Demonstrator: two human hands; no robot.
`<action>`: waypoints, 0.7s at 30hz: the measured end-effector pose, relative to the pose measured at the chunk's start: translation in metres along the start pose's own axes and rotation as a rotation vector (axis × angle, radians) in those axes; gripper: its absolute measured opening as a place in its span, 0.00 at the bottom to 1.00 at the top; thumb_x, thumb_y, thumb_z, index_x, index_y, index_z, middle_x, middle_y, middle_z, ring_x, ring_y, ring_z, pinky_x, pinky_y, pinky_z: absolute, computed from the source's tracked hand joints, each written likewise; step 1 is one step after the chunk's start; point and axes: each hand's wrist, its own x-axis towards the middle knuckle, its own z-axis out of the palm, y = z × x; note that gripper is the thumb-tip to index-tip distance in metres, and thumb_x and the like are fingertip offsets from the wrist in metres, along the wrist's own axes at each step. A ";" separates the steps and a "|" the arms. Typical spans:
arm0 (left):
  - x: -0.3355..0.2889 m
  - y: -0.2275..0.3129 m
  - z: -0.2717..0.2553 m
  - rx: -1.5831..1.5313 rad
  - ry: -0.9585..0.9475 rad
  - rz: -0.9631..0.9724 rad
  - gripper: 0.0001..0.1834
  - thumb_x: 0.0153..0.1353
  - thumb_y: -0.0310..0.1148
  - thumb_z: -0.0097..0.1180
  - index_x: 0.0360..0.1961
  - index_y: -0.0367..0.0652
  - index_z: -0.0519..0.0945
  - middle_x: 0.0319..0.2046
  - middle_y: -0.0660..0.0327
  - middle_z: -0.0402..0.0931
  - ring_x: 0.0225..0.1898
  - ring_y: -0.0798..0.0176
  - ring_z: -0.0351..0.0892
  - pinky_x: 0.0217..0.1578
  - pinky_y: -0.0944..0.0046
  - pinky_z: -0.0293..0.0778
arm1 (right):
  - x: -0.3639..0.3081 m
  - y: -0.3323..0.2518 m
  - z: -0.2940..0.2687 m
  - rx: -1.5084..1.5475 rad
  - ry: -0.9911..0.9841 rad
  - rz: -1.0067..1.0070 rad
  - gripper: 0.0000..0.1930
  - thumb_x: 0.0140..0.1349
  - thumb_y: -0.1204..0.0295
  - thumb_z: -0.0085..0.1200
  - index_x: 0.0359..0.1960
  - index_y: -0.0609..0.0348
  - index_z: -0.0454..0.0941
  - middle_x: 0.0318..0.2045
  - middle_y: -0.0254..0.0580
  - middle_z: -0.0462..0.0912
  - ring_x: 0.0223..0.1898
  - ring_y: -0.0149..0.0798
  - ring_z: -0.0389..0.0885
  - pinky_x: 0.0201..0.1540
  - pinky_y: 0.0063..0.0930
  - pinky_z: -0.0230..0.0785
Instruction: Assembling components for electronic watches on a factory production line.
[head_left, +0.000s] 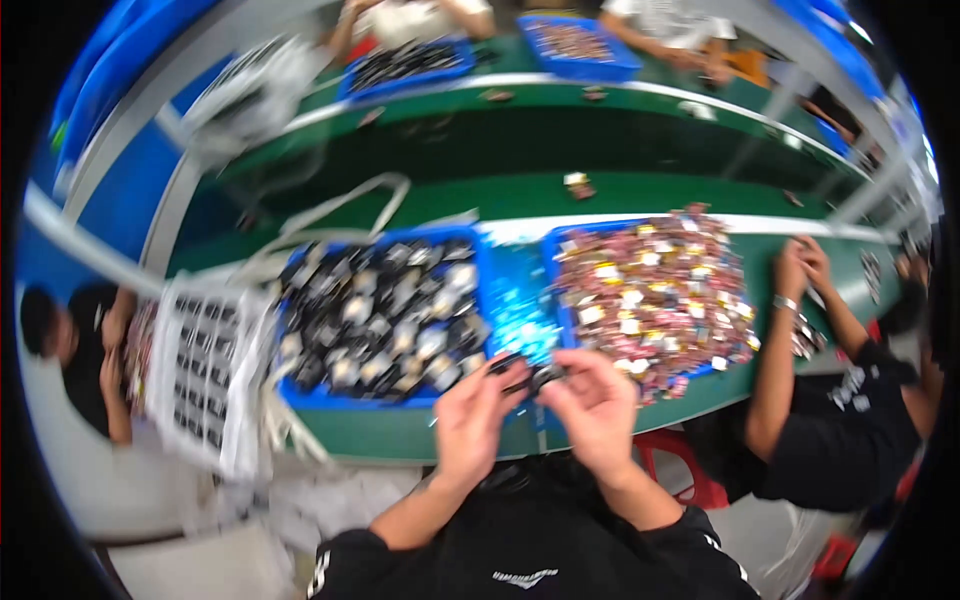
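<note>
Both of my hands meet above the near edge of the green bench, between two blue trays. A small black part (pixel 510 366) is pinched in the fingertips of my left hand (pixel 468 418). My right hand (pixel 598 405) has its thumb and fingers closed on another small dark part (pixel 546 377), almost touching the first. Blur hides whether the two are joined. To the left, a blue tray (pixel 345 401) is heaped with black parts and pale pieces. On the right, a second blue tray (pixel 553 262) overflows with small reddish, yellow and white components (pixel 655 295).
Shiny blue plastic (pixel 522 310) lies between the trays. At left stands a white holder (pixel 205 365) with rows of black parts. A co-worker's hands (pixel 802 268) are close on the right; another person sits far left. Across the green bench (pixel 420 190), more people work beside blue trays (pixel 580 50).
</note>
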 end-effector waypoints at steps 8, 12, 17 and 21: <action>-0.006 0.003 -0.006 -0.005 -0.004 0.075 0.21 0.72 0.29 0.42 0.62 0.29 0.66 0.54 0.52 0.75 0.54 0.61 0.76 0.56 0.61 0.74 | 0.011 0.014 0.025 -0.361 -0.060 -0.291 0.18 0.49 0.85 0.65 0.44 0.65 0.82 0.36 0.42 0.79 0.31 0.31 0.79 0.34 0.22 0.72; -0.006 0.002 -0.007 0.004 -0.042 0.040 0.20 0.72 0.30 0.44 0.61 0.30 0.69 0.52 0.55 0.76 0.51 0.66 0.76 0.53 0.65 0.74 | 0.009 -0.001 0.023 -0.615 -0.041 -0.375 0.19 0.48 0.83 0.67 0.45 0.60 0.83 0.34 0.39 0.77 0.31 0.32 0.80 0.33 0.23 0.72; 0.001 -0.010 -0.012 0.173 0.029 0.146 0.17 0.65 0.27 0.53 0.52 0.27 0.75 0.40 0.59 0.79 0.38 0.68 0.78 0.41 0.70 0.74 | 0.008 0.000 0.016 -0.888 -0.075 -0.604 0.18 0.51 0.72 0.64 0.46 0.58 0.82 0.32 0.38 0.81 0.34 0.40 0.80 0.34 0.32 0.73; -0.019 0.006 -0.020 0.240 0.168 0.139 0.19 0.70 0.35 0.49 0.48 0.24 0.74 0.44 0.44 0.76 0.46 0.54 0.76 0.44 0.61 0.75 | -0.006 0.008 0.029 -0.603 -0.153 -0.441 0.13 0.58 0.76 0.53 0.46 0.60 0.78 0.35 0.45 0.76 0.39 0.44 0.76 0.40 0.33 0.72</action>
